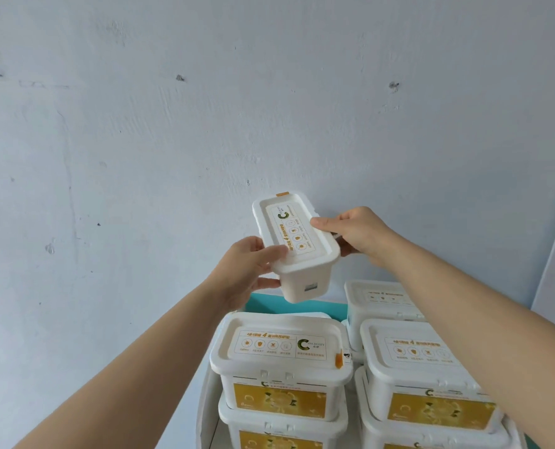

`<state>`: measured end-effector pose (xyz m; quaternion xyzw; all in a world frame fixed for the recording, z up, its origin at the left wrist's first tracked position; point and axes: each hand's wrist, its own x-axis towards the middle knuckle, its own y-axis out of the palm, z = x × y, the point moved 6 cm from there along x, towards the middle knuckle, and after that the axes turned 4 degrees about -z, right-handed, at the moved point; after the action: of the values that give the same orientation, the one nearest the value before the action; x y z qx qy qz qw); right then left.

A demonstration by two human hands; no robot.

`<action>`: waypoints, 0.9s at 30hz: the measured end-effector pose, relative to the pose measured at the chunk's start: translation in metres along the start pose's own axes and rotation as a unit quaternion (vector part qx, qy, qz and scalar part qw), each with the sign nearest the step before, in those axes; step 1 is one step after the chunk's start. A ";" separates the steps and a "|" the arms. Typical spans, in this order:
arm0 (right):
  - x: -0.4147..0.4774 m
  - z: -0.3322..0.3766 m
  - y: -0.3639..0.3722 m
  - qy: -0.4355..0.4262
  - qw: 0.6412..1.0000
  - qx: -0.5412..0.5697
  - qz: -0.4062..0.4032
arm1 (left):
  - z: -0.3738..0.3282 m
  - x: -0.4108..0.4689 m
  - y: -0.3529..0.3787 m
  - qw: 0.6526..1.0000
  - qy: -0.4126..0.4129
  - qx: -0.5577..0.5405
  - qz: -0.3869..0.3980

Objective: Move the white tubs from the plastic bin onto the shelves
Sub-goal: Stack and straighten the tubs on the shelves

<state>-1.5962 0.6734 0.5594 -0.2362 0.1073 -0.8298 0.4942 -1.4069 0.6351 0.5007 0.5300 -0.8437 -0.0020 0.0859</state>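
While it's held up in front of the pale blue painted wall (205, 108), the white rectangular plastic tub (297, 251) is gripped from both sides and tilted, lid toward the camera. It's clasped by the left hand (247, 267) with the thumb laid on the lid and fingers tucked underneath, and pinched at the opposite long edge by the right hand (357, 234). A small orange tab (282, 194) can be seen at its far end. Below, more stacked white tubs with yellow labels (279, 361) are lined up, with a teal edge (269, 304) glimpsed just behind them.
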 end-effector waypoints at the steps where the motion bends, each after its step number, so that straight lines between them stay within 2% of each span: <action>1: 0.003 -0.001 0.000 0.014 1.000 0.025 0.006 | 0.000 0.000 -0.001 1.000 0.002 0.009 0.016; 3: 0.007 -0.001 0.000 0.026 0.999 0.046 0.009 | -0.001 -0.001 -0.001 0.998 0.007 0.033 0.043; 7: 0.013 0.007 -0.006 -0.007 1.000 0.008 0.000 | -0.002 -0.001 0.003 0.996 0.015 0.056 0.073; 9: 0.017 0.006 -0.012 -0.005 0.999 0.007 -0.036 | -0.005 0.005 0.001 0.995 0.040 0.077 0.040; 12: 0.019 -0.002 -0.015 0.032 0.995 0.035 -0.093 | -0.011 0.016 -0.015 0.986 0.063 0.134 -0.072; 15: 0.020 -0.016 -0.014 0.067 0.989 0.068 -0.109 | 0.000 0.018 -0.026 0.979 -0.008 0.178 -0.098; 18: 0.015 -0.032 -0.009 0.098 0.988 0.071 -0.095 | 0.017 0.018 -0.026 0.987 -0.075 0.127 -0.066; 21: 0.006 -0.043 -0.002 0.117 0.991 0.047 -0.051 | 0.027 0.020 -0.029 0.987 -0.098 0.107 -0.067; 27: 0.002 -0.033 0.005 0.083 0.990 -0.115 0.004 | 0.034 0.032 -0.054 0.979 -0.116 0.139 -0.089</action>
<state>-1.6092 0.6668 0.5296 -0.2213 0.2440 -0.8268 0.4560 -1.3769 0.5801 0.4665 0.6061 -0.7891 0.0464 -0.0881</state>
